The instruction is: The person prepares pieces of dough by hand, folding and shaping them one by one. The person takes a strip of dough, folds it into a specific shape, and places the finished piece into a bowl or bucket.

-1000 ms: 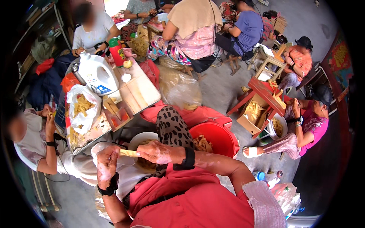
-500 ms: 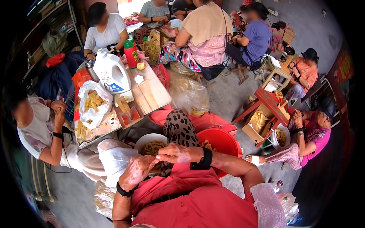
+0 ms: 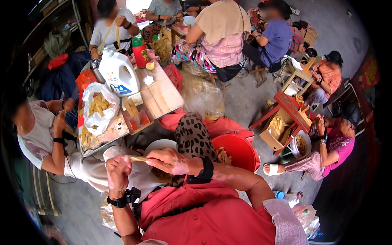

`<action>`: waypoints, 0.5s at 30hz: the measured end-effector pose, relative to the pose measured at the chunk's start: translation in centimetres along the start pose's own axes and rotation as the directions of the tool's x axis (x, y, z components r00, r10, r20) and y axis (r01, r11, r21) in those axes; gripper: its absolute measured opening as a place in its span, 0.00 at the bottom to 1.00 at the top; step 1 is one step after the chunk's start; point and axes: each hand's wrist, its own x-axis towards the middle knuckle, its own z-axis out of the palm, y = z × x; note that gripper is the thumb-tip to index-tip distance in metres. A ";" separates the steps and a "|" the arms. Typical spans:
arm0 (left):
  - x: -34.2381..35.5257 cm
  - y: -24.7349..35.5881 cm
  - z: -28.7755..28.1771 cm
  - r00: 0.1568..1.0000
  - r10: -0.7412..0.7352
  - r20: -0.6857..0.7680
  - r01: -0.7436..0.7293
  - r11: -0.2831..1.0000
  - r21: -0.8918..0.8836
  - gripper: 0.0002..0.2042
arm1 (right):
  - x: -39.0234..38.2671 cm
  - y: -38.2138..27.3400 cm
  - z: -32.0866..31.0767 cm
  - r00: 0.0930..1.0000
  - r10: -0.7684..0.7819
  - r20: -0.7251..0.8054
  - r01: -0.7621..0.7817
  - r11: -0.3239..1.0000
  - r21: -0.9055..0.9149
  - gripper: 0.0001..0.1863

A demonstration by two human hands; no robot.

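Above my lap, my left hand is closed in a pinch on one end of a short, flat yellowish strip. From the other side my right hand grips the same strip, so it spans the gap between them. What it is made of cannot be told. Beneath the hands stands a white basin, largely hidden by them, with similar yellowish pieces showing below my right hand. Right of my patterned knee sits a red basin holding tan folded pieces.
Ahead to the left, a table carries a white jug, a red thermos, a bag of strips and a small wooden box. Several people sit around. A red bench and a carton stand right.
My hands have moved apart and to the left, and the strip now shows stretched between them. A person at the far left has raised a hand with a long strip.
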 end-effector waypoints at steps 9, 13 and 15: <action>3.2 0.6 0.2 0.988 0.072 -0.134 -0.147 0.682 -0.716 0.15 | 3.4 0.0 1.0 0.988 -0.002 -0.156 -0.006 0.999 -0.052 0.08; 3.5 -1.6 2.4 0.940 0.335 -0.063 -0.341 0.928 -0.147 0.13 | 2.4 1.5 0.3 0.979 0.119 -0.165 -0.114 0.993 0.041 0.07; 3.5 -2.7 3.6 0.912 0.410 0.012 -0.405 0.895 0.187 0.09 | 1.6 2.1 -0.2 0.983 0.144 -0.114 -0.142 0.990 0.022 0.06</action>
